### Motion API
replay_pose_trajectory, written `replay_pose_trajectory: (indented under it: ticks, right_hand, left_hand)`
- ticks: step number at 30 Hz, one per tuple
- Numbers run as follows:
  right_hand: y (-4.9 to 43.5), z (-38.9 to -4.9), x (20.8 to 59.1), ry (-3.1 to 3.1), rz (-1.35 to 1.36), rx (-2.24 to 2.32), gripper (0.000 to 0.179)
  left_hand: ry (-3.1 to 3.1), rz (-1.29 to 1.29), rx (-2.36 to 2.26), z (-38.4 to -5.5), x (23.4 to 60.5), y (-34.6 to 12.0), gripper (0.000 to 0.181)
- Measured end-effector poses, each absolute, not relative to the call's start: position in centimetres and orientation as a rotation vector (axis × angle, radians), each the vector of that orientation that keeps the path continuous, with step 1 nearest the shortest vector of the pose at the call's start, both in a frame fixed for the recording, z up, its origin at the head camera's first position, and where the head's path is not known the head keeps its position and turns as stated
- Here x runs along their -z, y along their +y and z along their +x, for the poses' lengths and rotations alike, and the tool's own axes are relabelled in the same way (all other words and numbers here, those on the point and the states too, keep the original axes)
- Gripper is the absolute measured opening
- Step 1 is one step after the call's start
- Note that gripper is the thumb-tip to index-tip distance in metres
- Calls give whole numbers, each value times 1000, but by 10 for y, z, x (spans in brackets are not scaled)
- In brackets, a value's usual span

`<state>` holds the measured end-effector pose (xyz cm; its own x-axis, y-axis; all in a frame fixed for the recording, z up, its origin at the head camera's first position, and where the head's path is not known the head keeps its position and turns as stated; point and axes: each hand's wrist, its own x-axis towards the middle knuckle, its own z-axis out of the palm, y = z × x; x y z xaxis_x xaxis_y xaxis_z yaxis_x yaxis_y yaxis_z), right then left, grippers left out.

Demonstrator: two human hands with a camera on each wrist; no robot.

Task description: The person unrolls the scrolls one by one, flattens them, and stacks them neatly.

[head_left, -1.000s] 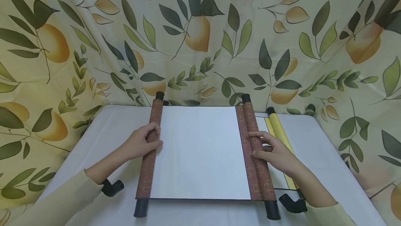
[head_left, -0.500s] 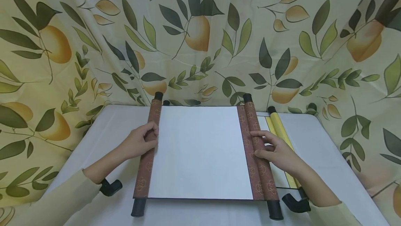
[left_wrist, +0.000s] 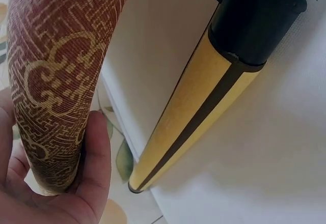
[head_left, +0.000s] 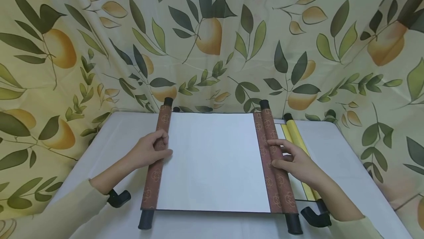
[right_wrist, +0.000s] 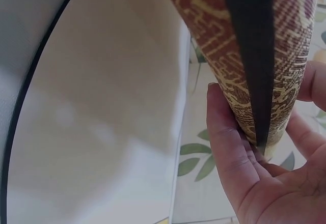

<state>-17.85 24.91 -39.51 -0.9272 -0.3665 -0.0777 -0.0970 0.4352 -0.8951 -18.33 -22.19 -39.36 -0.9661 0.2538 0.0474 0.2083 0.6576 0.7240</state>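
A hanging scroll with a blank white sheet [head_left: 212,161] is held partly unrolled above the table. Its two rollers are wrapped in reddish-brown patterned brocade and have black end knobs. My left hand [head_left: 149,150] grips the left roller [head_left: 153,182] near its middle. On the other side, my right hand [head_left: 294,160] holds the right roller [head_left: 285,187] between thumb and fingers. A second scroll with a yellow roller [head_left: 298,136] lies beneath on the table, mostly covered by the sheet. In the left wrist view, another yellow roller [left_wrist: 178,107] with a dark stripe lies under the brown one.
A white-covered table [head_left: 331,150] spreads under both scrolls. Behind it hangs a curtain [head_left: 245,36] printed with leaves and orange fruit. Black wrist mounts [head_left: 118,198] sit at both wrists, close to the table.
The right hand and its roller have shifted slightly right, and the left roller a little left. The distance between the rollers has grown slightly, showing more of the sheet.
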Motion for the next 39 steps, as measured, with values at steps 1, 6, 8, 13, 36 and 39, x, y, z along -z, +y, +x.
replay_pose_trajectory:
  ticks: [1,6,8,13,36,39]
  right_hand:
    - [250,-178,395,2426,-404,1491,59]
    - [252,-178,395,2412,-415,1501,58]
    - [253,-178,395,2413,-418,1500,58]
    - [254,-179,396,2412,-422,1501,59]
    - [263,-183,402,2406,-419,1496,59]
    - [263,-183,402,2409,-420,1496,59]
  left_hand:
    - [2805,391,-1215,-183,395,-222,24]
    - [2817,412,-1208,-183,397,-222,28]
    - [2822,414,-1208,-183,396,-223,26]
    - [2823,408,-1217,-183,392,-224,24]
    - [2817,409,-1123,-190,396,-227,22]
    - [2836,443,-1121,-191,395,-227,20]
